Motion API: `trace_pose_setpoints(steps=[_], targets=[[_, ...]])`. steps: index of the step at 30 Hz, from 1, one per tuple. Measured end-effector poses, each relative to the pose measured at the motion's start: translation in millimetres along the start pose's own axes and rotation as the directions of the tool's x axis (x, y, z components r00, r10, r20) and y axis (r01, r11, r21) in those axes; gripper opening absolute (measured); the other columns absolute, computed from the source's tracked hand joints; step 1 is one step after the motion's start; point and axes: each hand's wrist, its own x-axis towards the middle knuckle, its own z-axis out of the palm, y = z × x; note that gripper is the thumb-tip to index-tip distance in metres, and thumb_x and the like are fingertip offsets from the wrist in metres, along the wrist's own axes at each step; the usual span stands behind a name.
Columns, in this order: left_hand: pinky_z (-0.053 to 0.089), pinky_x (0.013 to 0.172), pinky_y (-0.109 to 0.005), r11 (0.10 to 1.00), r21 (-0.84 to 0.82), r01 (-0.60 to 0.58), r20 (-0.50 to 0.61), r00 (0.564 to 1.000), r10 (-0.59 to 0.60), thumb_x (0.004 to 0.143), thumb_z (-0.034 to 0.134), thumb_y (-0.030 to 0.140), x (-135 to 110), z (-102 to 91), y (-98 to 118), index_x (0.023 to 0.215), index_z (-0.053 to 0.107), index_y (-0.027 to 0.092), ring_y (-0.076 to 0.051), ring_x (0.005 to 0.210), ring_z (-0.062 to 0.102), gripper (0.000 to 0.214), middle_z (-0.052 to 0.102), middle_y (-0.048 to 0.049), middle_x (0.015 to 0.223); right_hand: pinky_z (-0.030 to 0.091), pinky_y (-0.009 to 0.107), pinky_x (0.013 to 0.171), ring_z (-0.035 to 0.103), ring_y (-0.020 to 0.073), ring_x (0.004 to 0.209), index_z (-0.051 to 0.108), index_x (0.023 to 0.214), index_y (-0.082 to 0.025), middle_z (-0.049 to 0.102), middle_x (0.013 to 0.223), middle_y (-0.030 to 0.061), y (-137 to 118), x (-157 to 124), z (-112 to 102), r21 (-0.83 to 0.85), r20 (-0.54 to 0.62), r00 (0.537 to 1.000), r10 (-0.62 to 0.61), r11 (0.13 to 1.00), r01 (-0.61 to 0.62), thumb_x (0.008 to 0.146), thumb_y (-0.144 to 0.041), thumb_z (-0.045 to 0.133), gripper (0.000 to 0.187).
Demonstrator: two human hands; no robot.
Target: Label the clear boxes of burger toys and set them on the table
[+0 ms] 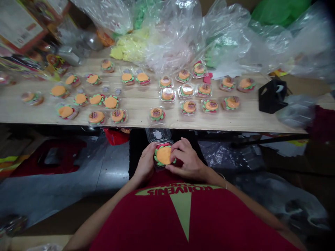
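Just in front of the desk (pixel 137 115), the left hand (pixel 146 162) grips an open clear clamshell (pixel 160 135) holding a toy burger (pixel 163 155); the right hand (pixel 187 158) touches the burger's edge, whether pinching I cannot tell. It looks light, soft, easily dented: best held by the clamshell's stiffer sides.

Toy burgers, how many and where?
26 clear: 1 toy burger between the left hand and right hand; on the table, 13 left, 9 middle, 3 right. Others may hide at the blurred left edge.
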Motion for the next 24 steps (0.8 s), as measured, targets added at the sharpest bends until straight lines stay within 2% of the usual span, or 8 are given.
trace_pose_setpoints(steps=[3,7,13,16,19,21,24], targets=[[0.047,0.067,-0.022,1.0,0.001,0.009,0.106,0.994,-0.009,0.076,0.067,0.039,-5,-3.4,1,0.088,0.063,0.017,-0.012,0.07,0.06,0.025,0.068,0.0005,0.083,0.034,0.046,0.097,0.049,0.0192,0.088,0.057,0.074,-0.018,0.053,0.091,0.0041,3,-1,2,0.026,0.029,0.999,0.038,0.999,-0.039,0.074,-0.032,0.072,0.02],[0.046,0.067,-0.02,0.999,0.044,0.009,0.183,0.983,-0.017,0.073,0.072,0.03,-5,-7.0,-1,0.092,0.06,0.018,-0.01,0.07,0.058,0.025,0.066,0.0014,0.085,0.031,0.046,0.098,0.05,0.019,0.09,0.058,0.074,-0.019,0.053,0.092,0.0033,5,-4,0,0.064,0.019,1.0,0.001,0.998,-0.002,0.078,-0.035,0.069,0.019],[0.046,0.067,-0.019,0.995,0.091,-0.037,0.185,0.982,0.02,0.075,0.071,0.03,-2,-6.2,-3,0.09,0.06,0.017,-0.009,0.071,0.057,0.023,0.064,0.0017,0.082,0.042,0.038,0.079,0.048,0.0208,0.087,0.052,0.077,-0.018,0.053,0.09,0.0054,7,-3,-2,0.086,-0.074,0.988,0.133,0.988,-0.127,0.071,-0.036,0.074,0.029],[0.047,0.065,-0.02,0.996,0.089,-0.021,0.162,0.987,0.006,0.074,0.072,0.032,-2,-4.5,-1,0.09,0.06,0.017,-0.01,0.07,0.059,0.025,0.065,0.0008,0.082,0.04,0.042,0.088,0.049,0.0197,0.086,0.058,0.08,-0.019,0.052,0.089,0.0043,12,-6,-4,0.081,-0.071,0.994,0.079,0.994,-0.073,0.073,-0.038,0.072,0.025],[0.049,0.063,-0.021,0.998,0.062,0.011,0.132,0.991,-0.019,0.072,0.073,0.034,-2,-3.2,1,0.09,0.059,0.016,-0.011,0.068,0.061,0.029,0.067,-0.0005,0.082,0.03,0.051,0.101,0.052,0.019,0.088,0.066,0.081,-0.021,0.054,0.091,0.0036,16,-13,-7,0.01,-0.067,0.998,0.001,1.0,0.0,0.08,-0.033,0.067,0.012],[0.05,0.062,-0.021,0.999,0.047,0.015,0.124,0.992,-0.021,0.072,0.073,0.034,-2,-2.7,3,0.091,0.058,0.016,-0.011,0.067,0.062,0.03,0.067,-0.0005,0.082,0.028,0.052,0.103,0.054,0.0185,0.089,0.067,0.082,-0.021,0.055,0.091,0.0036,19,-17,-9,0.02,-0.137,0.99,-0.013,1.0,0.016,0.082,-0.026,0.062,0.006],[0.05,0.06,-0.02,1.0,0.019,0.007,0.103,0.995,-0.008,0.072,0.074,0.033,-2,-2.6,4,0.092,0.058,0.016,-0.011,0.065,0.062,0.03,0.066,0.0008,0.081,0.035,0.049,0.1,0.054,0.0197,0.092,0.068,0.089,-0.021,0.055,0.095,0.0056,24,-19,-11,0.036,-0.244,0.97,0.007,0.999,0.002,0.084,-0.02,0.057,0.012]])
